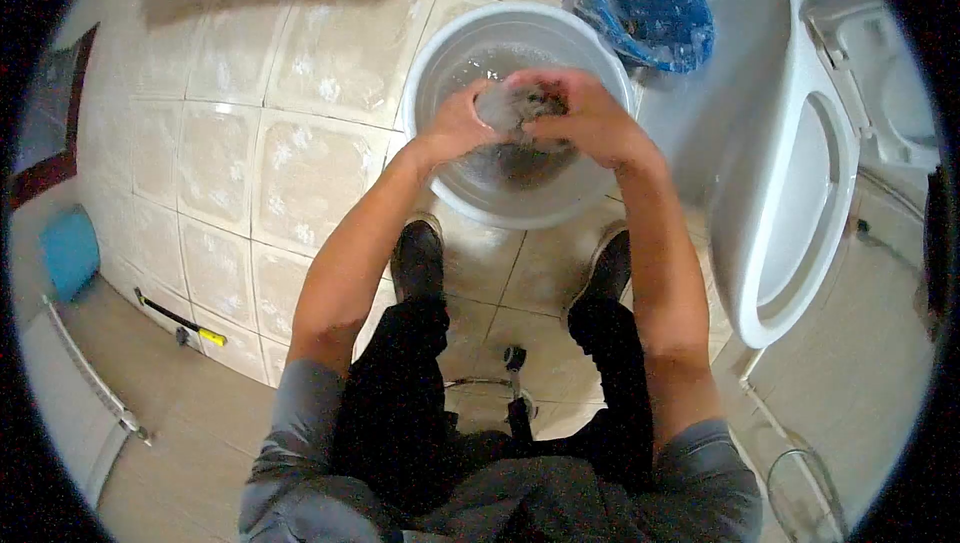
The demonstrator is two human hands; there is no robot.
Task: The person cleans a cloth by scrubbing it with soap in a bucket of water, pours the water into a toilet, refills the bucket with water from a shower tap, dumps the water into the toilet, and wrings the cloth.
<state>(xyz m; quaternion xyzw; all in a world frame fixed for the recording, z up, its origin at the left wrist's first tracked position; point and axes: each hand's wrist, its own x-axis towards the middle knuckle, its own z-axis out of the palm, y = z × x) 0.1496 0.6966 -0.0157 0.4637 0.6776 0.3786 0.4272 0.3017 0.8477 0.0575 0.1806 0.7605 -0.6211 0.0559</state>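
A wide white basin (425,68) stands on the floor in front of my feet, with murky, foamy water in it. Over the water, my left hand (462,128) and my right hand (590,121) press from both sides on a wet grey bundle (508,108), mottled with dark patches. It looks like soaked cloth, but its exact kind is not plain. The fingers of both hands curl round it, and its lower part is hard to separate from the dark water.
Behind the basin to the right stands a bin with a blue bag (650,8). A white washbasin (790,203) is on the right. At left are a blue object (70,251) and a yellow-and-black tool (180,318). A caster wheel (514,357) shows between my legs.
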